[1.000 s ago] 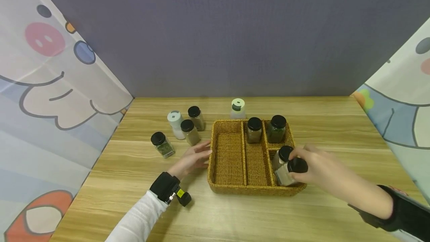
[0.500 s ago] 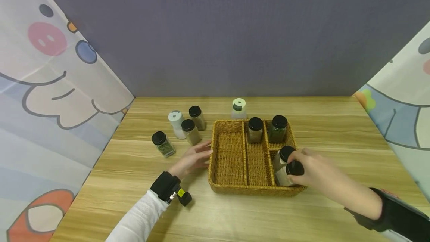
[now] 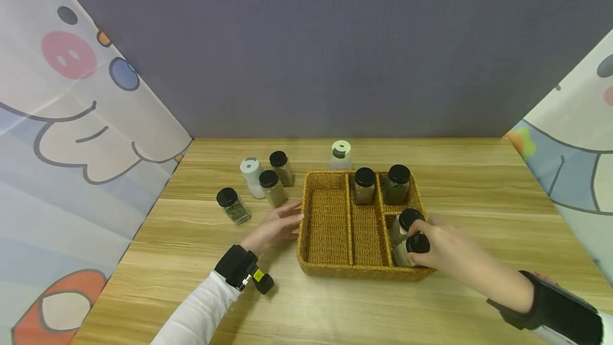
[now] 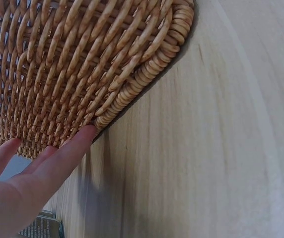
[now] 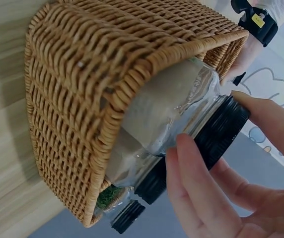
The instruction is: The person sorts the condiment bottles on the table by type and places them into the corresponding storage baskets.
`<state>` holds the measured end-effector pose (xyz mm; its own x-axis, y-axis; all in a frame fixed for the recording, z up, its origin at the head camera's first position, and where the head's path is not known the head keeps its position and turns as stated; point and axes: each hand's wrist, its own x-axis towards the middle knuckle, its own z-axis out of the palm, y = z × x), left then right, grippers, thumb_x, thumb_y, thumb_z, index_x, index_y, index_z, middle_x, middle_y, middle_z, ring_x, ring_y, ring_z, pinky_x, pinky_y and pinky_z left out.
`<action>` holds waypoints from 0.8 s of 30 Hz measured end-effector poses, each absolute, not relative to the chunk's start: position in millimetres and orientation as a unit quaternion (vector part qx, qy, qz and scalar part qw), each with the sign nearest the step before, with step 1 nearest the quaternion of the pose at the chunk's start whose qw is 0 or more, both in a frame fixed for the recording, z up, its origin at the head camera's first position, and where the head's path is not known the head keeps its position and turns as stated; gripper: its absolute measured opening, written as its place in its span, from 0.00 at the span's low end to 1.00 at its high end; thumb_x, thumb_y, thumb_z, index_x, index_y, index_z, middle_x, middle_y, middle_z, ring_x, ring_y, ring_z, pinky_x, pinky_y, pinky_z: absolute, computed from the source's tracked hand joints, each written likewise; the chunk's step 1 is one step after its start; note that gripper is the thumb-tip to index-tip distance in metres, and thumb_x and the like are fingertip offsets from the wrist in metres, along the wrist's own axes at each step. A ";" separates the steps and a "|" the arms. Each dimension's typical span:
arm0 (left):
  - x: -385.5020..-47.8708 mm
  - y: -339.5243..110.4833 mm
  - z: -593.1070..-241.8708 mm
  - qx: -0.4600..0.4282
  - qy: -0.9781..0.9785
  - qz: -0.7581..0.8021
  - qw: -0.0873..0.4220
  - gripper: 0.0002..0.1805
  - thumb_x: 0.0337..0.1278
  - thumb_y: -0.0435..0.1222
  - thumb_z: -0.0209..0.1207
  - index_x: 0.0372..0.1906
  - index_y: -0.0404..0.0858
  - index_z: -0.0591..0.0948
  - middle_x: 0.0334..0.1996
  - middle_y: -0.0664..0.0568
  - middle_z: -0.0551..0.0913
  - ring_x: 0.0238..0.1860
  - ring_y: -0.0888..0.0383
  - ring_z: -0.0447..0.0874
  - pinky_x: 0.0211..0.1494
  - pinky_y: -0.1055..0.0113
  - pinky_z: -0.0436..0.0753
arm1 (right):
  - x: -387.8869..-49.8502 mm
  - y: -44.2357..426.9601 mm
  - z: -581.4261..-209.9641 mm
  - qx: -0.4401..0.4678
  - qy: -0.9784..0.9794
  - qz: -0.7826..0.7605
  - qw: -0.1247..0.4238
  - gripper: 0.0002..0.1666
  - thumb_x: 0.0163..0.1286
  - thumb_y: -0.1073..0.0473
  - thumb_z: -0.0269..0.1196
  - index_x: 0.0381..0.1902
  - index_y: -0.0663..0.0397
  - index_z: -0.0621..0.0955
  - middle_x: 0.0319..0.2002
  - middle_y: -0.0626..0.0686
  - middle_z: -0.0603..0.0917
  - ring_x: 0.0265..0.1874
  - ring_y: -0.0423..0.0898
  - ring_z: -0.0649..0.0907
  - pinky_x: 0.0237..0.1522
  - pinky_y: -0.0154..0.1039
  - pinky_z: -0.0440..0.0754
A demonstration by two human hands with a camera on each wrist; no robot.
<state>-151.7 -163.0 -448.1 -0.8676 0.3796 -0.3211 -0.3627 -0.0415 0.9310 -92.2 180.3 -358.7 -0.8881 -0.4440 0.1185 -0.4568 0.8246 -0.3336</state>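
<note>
Free way down into the left compartment (image 3: pixel 327 228) of the basket (image 3: pixel 364 272), two jars (image 3: pixel 403 227) in the way at front right

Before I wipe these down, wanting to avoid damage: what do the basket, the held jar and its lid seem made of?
Basket: probably rattan or a plastic imitation; brown, slightly glossy weave.
Jar: likely glass, perhaps clear plastic; smooth, transparent, with highlights.
Lid: probably plastic; black, with a ridged side.

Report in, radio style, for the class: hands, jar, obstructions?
Right hand pinching nearest black-lidded jar by its lid, inside wicker basket's near-right compartment. Left hand touching basket's left side. Neighbouring jar close alongside, same compartment.
</note>
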 end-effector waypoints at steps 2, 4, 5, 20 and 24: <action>-151.6 -162.7 -448.2 0.007 0.641 0.724 0.256 0.35 0.56 0.34 0.52 0.67 0.34 0.51 0.62 0.32 0.56 0.60 0.37 0.60 0.57 0.46 0.68 | -92.4 180.1 -360.0 0.232 -0.956 0.180 0.013 0.21 0.40 0.56 0.72 0.33 0.54 0.77 0.24 0.53 0.73 0.09 0.35 0.62 0.09 0.27 0.60; -151.6 -162.6 -448.3 0.009 0.638 0.727 0.256 0.35 0.57 0.34 0.52 0.67 0.34 0.51 0.62 0.32 0.56 0.60 0.38 0.59 0.57 0.46 0.67 | -92.7 180.0 -361.3 0.230 -0.956 0.182 0.011 0.21 0.40 0.56 0.72 0.33 0.54 0.77 0.25 0.54 0.73 0.09 0.35 0.62 0.09 0.27 0.60; -151.6 -162.5 -448.4 0.007 0.636 0.728 0.255 0.35 0.56 0.33 0.52 0.67 0.34 0.51 0.62 0.32 0.56 0.60 0.38 0.60 0.57 0.46 0.68 | -92.8 179.9 -361.8 0.229 -0.956 0.183 0.008 0.21 0.40 0.55 0.72 0.33 0.54 0.77 0.25 0.55 0.74 0.09 0.35 0.62 0.08 0.27 0.60; -151.7 -162.9 -448.0 0.001 0.654 0.713 0.253 0.34 0.56 0.34 0.52 0.66 0.35 0.53 0.62 0.33 0.57 0.59 0.37 0.60 0.56 0.48 0.69 | -92.7 180.6 -369.1 0.252 -0.950 0.183 0.033 0.23 0.40 0.53 0.72 0.34 0.55 0.78 0.27 0.58 0.77 0.06 0.32 0.59 0.07 0.24 0.57; -151.5 -163.1 -447.8 0.002 0.653 0.714 0.254 0.35 0.56 0.35 0.53 0.66 0.35 0.53 0.62 0.33 0.57 0.60 0.37 0.60 0.56 0.47 0.69 | -92.9 180.3 -369.4 0.262 -0.948 0.175 0.038 0.23 0.40 0.53 0.72 0.35 0.56 0.78 0.24 0.54 0.75 0.06 0.32 0.59 0.07 0.24 0.57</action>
